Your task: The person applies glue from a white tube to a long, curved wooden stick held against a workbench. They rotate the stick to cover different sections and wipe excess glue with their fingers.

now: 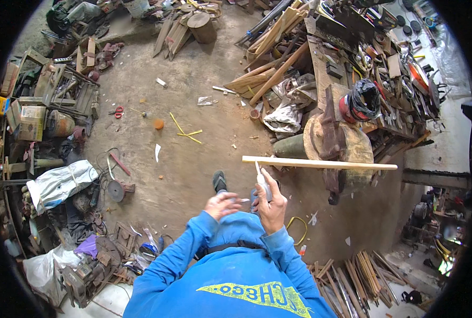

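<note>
My right hand (271, 205) is wrapped round a white squeeze bottle (264, 186) with a narrow nozzle. The nozzle points up and away from me, its tip at the near edge of a long pale wooden strip (321, 162), close to the strip's left end. Part of the strip crosses a dark metal vise (333, 153) on a round wooden block; its left end juts out over the floor. To the left of the bottle, my left hand (223, 205) is closed and slightly blurred, with a small white pointed piece (244, 200) at its fingertips.
A cluttered workbench (323, 79) with a black-lined red bucket (359, 102) stands at the right. Wooden slats (363, 275) lie at the lower right. Red scissors (119, 112) and yellow strips (185, 132) lie on the floor. Scrap and a white sack (63, 183) line the left.
</note>
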Demonstrator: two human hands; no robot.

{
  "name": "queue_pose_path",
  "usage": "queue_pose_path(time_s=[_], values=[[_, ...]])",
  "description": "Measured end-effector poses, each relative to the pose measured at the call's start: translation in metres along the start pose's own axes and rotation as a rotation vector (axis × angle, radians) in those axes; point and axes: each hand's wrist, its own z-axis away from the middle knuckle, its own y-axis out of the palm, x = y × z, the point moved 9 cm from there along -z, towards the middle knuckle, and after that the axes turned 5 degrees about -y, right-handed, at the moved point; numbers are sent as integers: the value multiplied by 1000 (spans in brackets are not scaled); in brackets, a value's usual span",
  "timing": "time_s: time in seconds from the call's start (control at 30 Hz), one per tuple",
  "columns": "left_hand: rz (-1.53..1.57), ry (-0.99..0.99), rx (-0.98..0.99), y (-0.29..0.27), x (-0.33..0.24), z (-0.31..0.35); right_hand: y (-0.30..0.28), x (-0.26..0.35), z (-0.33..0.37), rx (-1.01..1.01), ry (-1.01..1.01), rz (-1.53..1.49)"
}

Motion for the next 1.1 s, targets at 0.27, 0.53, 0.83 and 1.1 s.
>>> queue_pose_path(time_s=[0.27,0.53,0.83,1.1], values=[[-46,166,-578,-217,14,-11,19,0,0,-70,-94,47],[-323,-22,-624,-272,109,-17,27,12,-3,-116,-139,92],[-355,3,-593,-304,147,-26,23,12,-4,-117,-104,128],[-401,27,-556,-304,160,-37,14,13,-6,-137,-80,147]])
